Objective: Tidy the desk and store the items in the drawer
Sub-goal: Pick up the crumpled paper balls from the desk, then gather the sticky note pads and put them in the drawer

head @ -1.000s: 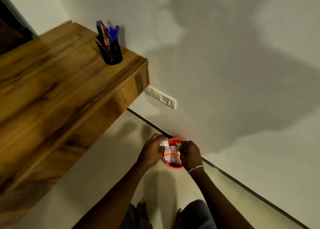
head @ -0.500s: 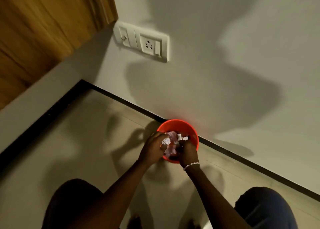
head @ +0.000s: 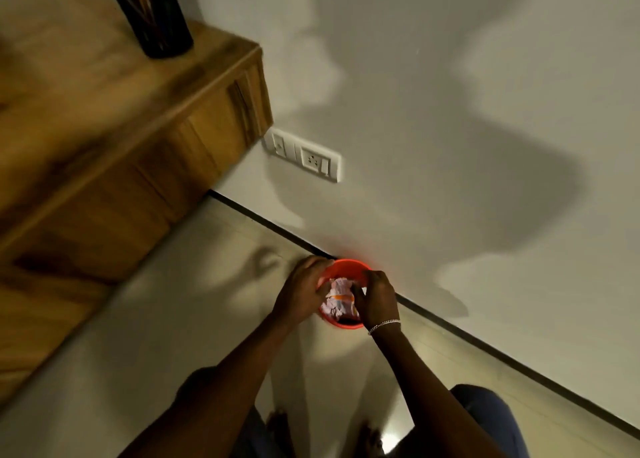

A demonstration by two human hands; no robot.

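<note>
An orange bin [head: 347, 269] is seen on the floor [head: 166, 322] against the foot of the wall [head: 450, 111], and a wad of crumpled paper [head: 337, 296], pale with an orange band, is held in its mouth between the two hands. The left hand [head: 300, 293] is laid on the bin's left side with its fingers [head: 317, 266] curled over the rim and against the wad; whether the rim or the paper is gripped cannot be told. The right hand [head: 376, 298], with a bracelet [head: 383, 326] at the wrist, is closed on the right side of the paper, the thumb pressed into it and the fingers [head: 375, 276] bent above it. Compared with half a second earlier, the view has been lifted: the wooden surface [head: 86, 93] and the dark pen holder [head: 156, 17] standing near its corner, then out of sight, are shown again at the upper left, much as they were a second ago. The wall socket [head: 304, 157], then near the top edge, is now seen lower, just below the corner of the surface. The far rim of the bin, then fully exposed, is now partly covered by the left hand, and the wad is seen higher in the mouth. The picture is blurred by motion.
</note>
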